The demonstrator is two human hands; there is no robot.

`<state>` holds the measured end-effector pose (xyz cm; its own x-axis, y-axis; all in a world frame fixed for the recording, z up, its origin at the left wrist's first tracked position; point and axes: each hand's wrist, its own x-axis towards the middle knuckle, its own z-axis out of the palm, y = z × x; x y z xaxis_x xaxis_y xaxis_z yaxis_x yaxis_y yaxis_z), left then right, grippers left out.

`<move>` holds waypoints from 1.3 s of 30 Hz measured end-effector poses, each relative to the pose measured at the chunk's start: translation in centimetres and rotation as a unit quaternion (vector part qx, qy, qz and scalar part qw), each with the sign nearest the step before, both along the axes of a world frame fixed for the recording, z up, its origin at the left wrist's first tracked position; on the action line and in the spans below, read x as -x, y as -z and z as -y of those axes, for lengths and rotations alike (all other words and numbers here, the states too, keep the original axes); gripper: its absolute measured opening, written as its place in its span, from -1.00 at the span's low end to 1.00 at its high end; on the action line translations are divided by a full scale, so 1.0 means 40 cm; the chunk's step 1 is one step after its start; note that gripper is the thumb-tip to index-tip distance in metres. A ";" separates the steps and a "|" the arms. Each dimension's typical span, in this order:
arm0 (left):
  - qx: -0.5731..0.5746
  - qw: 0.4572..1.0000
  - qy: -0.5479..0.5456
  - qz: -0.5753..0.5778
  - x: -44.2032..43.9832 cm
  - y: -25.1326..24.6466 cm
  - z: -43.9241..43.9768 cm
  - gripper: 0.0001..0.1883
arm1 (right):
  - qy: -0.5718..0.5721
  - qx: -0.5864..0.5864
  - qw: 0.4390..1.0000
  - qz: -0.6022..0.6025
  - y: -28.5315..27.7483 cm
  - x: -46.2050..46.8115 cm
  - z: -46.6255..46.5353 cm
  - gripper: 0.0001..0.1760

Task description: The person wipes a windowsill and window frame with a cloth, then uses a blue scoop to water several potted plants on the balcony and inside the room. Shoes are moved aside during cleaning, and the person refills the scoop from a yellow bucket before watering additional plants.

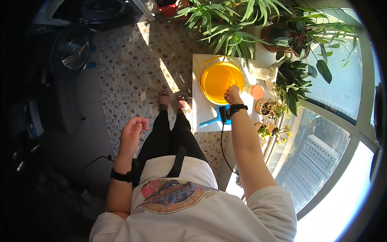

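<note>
My right hand (232,94) reaches over the near right rim of a yellow plastic bucket (208,81), its fingers curled downward. Whether anything is between those fingers is hidden. The bucket stands on a small light wood-grain table (198,112), with its handle tipped to the far side. Partly under my right wrist lies a blue plastic tool with a handle (208,122), perhaps a scoop. A jar with an orange-pink lid (257,92) is just right of the bucket. My left hand (133,130) hangs in the air beside my legs, fingers loosely bent, holding nothing.
Aloe plants (234,39) overhang the table's far edge. Small potted plants (267,108) and a clear plastic bottle (260,73) line the sill by the window (314,151). A washing machine's round door (71,51) hangs open at far left. Cables run from both wrists.
</note>
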<state>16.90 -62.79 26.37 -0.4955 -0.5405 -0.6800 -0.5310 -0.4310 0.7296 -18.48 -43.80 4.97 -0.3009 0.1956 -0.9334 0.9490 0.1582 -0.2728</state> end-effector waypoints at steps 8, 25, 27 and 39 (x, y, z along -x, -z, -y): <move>0.003 1.000 0.014 0.008 0.011 0.000 0.000 -0.79 | 0.054 0.034 0.997 -0.031 -0.041 -0.034 -0.020 -0.53; 0.015 0.998 0.046 0.030 0.056 -0.025 0.006 -0.79 | 0.004 0.300 0.923 -0.242 -0.417 -0.019 -0.065 -0.49; 0.011 0.999 0.042 0.032 0.061 -0.029 0.008 -0.79 | -0.009 0.314 0.912 -0.264 -0.458 -0.023 -0.054 -0.51; 0.007 0.999 0.052 0.011 0.060 -0.040 0.000 -0.80 | -0.120 0.137 0.921 -0.345 -0.410 -0.044 -0.001 -0.42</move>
<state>14.48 -62.77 27.95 -0.5337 -0.4965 -0.6845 -0.5890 -0.3625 0.7222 -16.70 -43.76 21.38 -0.8442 -0.1685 -0.5089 0.4819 0.1772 -0.8581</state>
